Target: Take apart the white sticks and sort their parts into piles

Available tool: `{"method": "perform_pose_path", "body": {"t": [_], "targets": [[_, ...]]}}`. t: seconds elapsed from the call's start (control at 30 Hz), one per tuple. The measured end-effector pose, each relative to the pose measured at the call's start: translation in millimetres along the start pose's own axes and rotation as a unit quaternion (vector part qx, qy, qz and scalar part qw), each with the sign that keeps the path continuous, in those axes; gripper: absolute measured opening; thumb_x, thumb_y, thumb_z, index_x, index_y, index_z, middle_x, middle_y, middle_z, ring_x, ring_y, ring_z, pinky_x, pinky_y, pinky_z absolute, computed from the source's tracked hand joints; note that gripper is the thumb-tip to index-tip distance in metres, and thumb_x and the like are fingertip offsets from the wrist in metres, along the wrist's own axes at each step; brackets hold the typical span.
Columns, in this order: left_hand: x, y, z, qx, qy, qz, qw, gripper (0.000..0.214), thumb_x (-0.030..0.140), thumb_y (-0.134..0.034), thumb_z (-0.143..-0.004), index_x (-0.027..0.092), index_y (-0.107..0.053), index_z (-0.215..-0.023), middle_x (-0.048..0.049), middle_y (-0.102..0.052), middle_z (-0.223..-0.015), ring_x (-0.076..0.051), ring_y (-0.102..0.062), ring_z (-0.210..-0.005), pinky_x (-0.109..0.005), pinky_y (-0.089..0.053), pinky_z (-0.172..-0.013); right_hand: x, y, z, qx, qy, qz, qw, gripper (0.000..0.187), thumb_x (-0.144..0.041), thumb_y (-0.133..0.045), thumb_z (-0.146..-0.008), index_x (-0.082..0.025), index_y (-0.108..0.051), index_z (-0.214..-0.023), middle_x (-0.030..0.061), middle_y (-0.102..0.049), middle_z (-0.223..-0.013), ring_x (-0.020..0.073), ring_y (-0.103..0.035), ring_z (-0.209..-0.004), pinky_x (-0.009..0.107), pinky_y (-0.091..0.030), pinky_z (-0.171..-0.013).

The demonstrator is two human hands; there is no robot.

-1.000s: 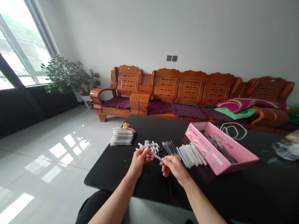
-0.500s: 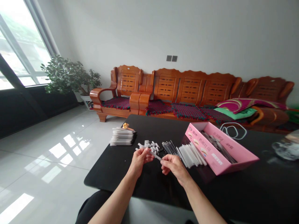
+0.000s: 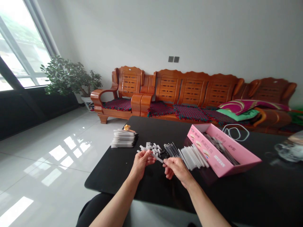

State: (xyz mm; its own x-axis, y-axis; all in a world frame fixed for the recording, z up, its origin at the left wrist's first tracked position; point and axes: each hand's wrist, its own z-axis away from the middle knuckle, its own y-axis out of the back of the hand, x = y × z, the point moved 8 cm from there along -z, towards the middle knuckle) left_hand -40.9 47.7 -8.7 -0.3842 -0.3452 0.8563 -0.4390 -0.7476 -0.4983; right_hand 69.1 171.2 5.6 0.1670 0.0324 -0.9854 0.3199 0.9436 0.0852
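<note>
Between my two hands is a slim translucent white pen (image 3: 157,158), slanting down to the right just above the table. The fingers of my left hand (image 3: 142,160) are closed around its left end. At its right end the thumb and forefinger of my right hand (image 3: 174,167) are pinched together. Behind my left hand lies a loose heap of small white pen caps (image 3: 155,147). Black-tipped pen refills (image 3: 172,150) fan out behind my right hand, beside a row of white pen barrels (image 3: 193,157). Small black pieces near the refills are partly hidden.
A stack of capped pens (image 3: 123,138) sits at the table's left, with a small yellow figure (image 3: 127,127) behind it. The pink box (image 3: 220,164) on the right holds dark, slender items. White cord loops (image 3: 236,131) and a clear container (image 3: 288,149) are farther right on the black table (image 3: 111,176).
My right hand has shifted very slightly to the right along the pen's end. My left hand and the things on the table look unchanged.
</note>
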Motion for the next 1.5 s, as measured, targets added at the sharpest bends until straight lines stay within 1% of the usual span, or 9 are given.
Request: {"method": "perform_pose_path", "body": {"t": [0.2,0.43,0.63,0.77,0.87,1.07,1.17,1.3,1.5], "targets": [[0,4.9,-3,0.007,-0.005,-0.003,1.000,0.033,0.037,-0.075,-0.071,0.007,-0.064,-0.080,-0.0094,-0.068,-0.068,-0.016,-0.067,-0.060,-0.024,-0.056,-0.057,-2,1,-1,-0.014,0.011,-0.004,1.000,0.038,-0.051,-0.061,-0.075,-0.012,-0.061,-0.074,0.0006,-0.063,-0.054,0.0114,-0.058,-0.042,0.021,-0.044,-0.041],[1,2.1,-1,0.006,-0.001,0.000,1.000,0.034,0.039,-0.075,-0.070,0.008,-0.064,-0.079,-0.0097,-0.069,-0.069,-0.016,-0.067,-0.060,-0.024,-0.056,-0.057,7,0,-2,-0.003,-0.028,-0.002,1.000,0.051,-0.062,-0.048,-0.080,-0.012,-0.060,-0.074,0.0019,-0.062,-0.052,0.0114,-0.056,-0.038,0.020,-0.041,-0.037],[0,0.7,-1,-0.002,0.001,-0.003,1.000,0.034,0.039,-0.075,-0.069,0.008,-0.064,-0.081,-0.0096,-0.069,-0.070,-0.016,-0.067,-0.059,-0.024,-0.056,-0.056,6,-6,-1,-0.032,-0.003,0.000,0.999,0.043,-0.055,-0.056,-0.076,-0.012,-0.062,-0.076,0.0007,-0.062,-0.054,0.0110,-0.057,-0.041,0.020,-0.043,-0.040],[1,14.1,-8,0.030,-0.011,0.015,0.999,0.031,0.036,-0.075,-0.071,0.008,-0.063,-0.079,-0.0081,-0.068,-0.067,-0.015,-0.067,-0.059,-0.024,-0.056,-0.058,2,8,-2,-0.007,0.009,0.019,1.000,0.030,-0.044,-0.065,-0.071,-0.014,-0.061,-0.071,-0.0005,-0.062,-0.054,0.0106,-0.057,-0.043,0.020,-0.044,-0.041],[3,27.0,-12,0.060,-0.016,0.035,0.997,0.028,0.033,-0.073,-0.073,0.009,-0.063,-0.080,-0.0076,-0.068,-0.066,-0.015,-0.068,-0.061,-0.023,-0.057,-0.060,6,33,-6,0.067,0.007,0.038,0.997,0.028,-0.043,-0.064,-0.070,-0.015,-0.061,-0.070,-0.0007,-0.061,-0.053,0.0111,-0.056,-0.042,0.021,-0.043,-0.039],[2,31.0,-13,0.071,-0.009,0.053,0.996,0.024,0.029,-0.072,-0.075,0.008,-0.063,-0.081,-0.0084,-0.068,-0.066,-0.015,-0.068,-0.061,-0.022,-0.057,-0.060,19,73,-13,0.201,0.022,0.201,0.958,0.017,-0.035,-0.058,-0.073,-0.020,-0.066,-0.072,0.0003,-0.061,-0.050,0.0143,-0.055,-0.041,0.025,-0.039,-0.041],[0,27.5,-12,0.066,-0.004,0.047,0.997,0.025,0.030,-0.073,-0.074,0.007,-0.063,-0.079,-0.0077,-0.068,-0.065,-0.015,-0.068,-0.060,-0.022,-0.057,-0.059,11,68,-13,0.226,0.066,0.325,0.916,0.011,-0.029,-0.060,-0.073,-0.022,-0.068,-0.070,0.0045,-0.068,-0.062,0.0191,-0.063,-0.057,0.028,-0.041,-0.053],[-1,24.0,-10,0.065,0.004,0.034,0.997,0.027,0.032,-0.074,-0.073,0.007,-0.063,-0.078,-0.0078,-0.067,-0.064,-0.016,-0.068,-0.058,-0.023,-0.057,-0.057,6,57,-12,0.237,0.039,0.453,0.859,0.016,-0.026,-0.055,-0.078,-0.023,-0.071,-0.077,0.0067,-0.072,-0.077,0.0229,-0.067,-0.075,0.028,-0.040,-0.059],[-3,19.1,-8,0.056,0.010,0.021,0.998,0.027,0.032,-0.074,-0.073,0.008,-0.063,-0.079,-0.0093,-0.069,-0.067,-0.016,-0.068,-0.059,-0.023,-0.057,-0.056,-1,50,-13,0.233,0.053,0.459,0.856,0.022,-0.030,-0.053,-0.081,-0.022,-0.071,-0.089,0.0078,-0.073,-0.081,0.0228,-0.067,-0.077,0.028,-0.042,-0.062]]}}
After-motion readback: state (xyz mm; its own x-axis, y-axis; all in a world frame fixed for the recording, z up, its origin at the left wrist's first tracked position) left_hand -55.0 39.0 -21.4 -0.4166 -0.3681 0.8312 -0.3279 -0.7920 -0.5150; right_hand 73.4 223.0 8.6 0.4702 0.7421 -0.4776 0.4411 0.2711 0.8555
